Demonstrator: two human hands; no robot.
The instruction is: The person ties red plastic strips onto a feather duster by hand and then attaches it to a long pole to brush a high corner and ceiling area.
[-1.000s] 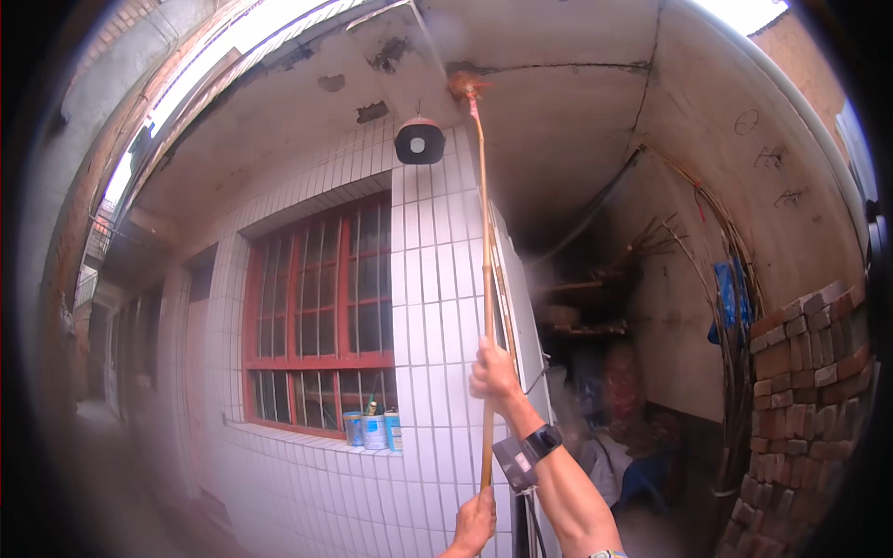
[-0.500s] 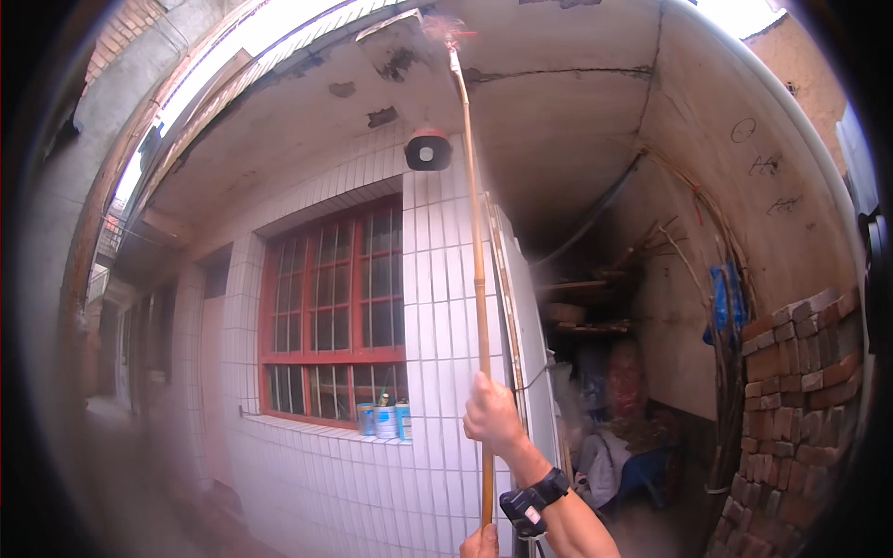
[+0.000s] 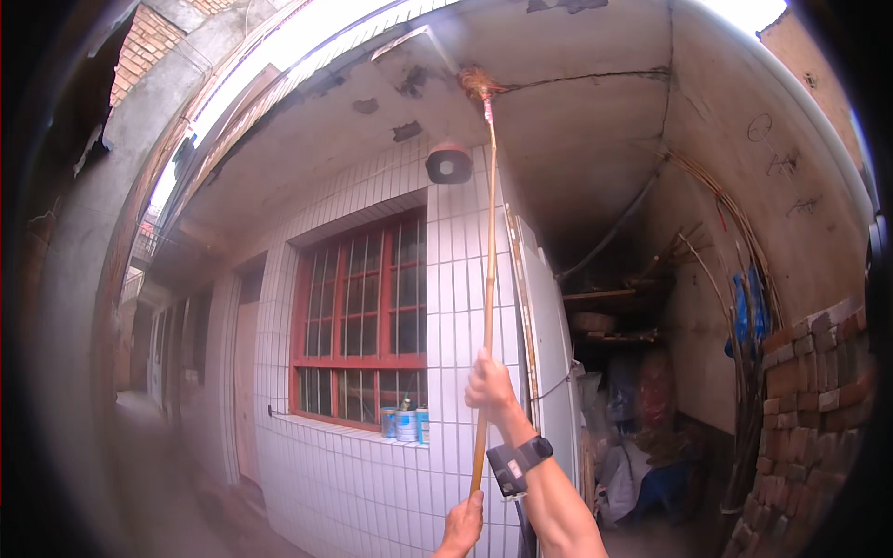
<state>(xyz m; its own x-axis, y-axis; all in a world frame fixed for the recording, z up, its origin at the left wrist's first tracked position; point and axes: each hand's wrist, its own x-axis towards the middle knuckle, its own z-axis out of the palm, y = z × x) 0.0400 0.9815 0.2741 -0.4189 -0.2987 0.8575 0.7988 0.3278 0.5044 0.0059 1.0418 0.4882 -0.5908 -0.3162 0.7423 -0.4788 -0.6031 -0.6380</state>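
A long bamboo-pole duster (image 3: 491, 214) rises nearly upright before me, tilted slightly to the right at its top. Its bushy reddish-brown head (image 3: 478, 84) is up against the stained ceiling (image 3: 577, 42), seemingly touching it near a crack. Partway up the pole, my right hand (image 3: 490, 381) is wrapped round it. Lower down, my left hand (image 3: 462, 528) grips the pole's bottom end. A dark strap with a small black box (image 3: 510, 470) sits on my right wrist. Left of the duster head, a round dark loudspeaker-like fixture (image 3: 449, 165) is mounted high on the wall.
A red-framed barred window (image 3: 358, 307) is set in the white tiled wall (image 3: 456, 372), with several cans (image 3: 406, 426) on its sill. Pale panels (image 3: 544, 316) lean beside the wall. At right are bundled sticks (image 3: 744, 372), a blue bag (image 3: 744, 312) and stacked bricks (image 3: 809, 409).
The duster head has moved along the ceiling, away from its outer edge toward the inner part. My left hand has come further into view, and the whole view has shifted slightly.
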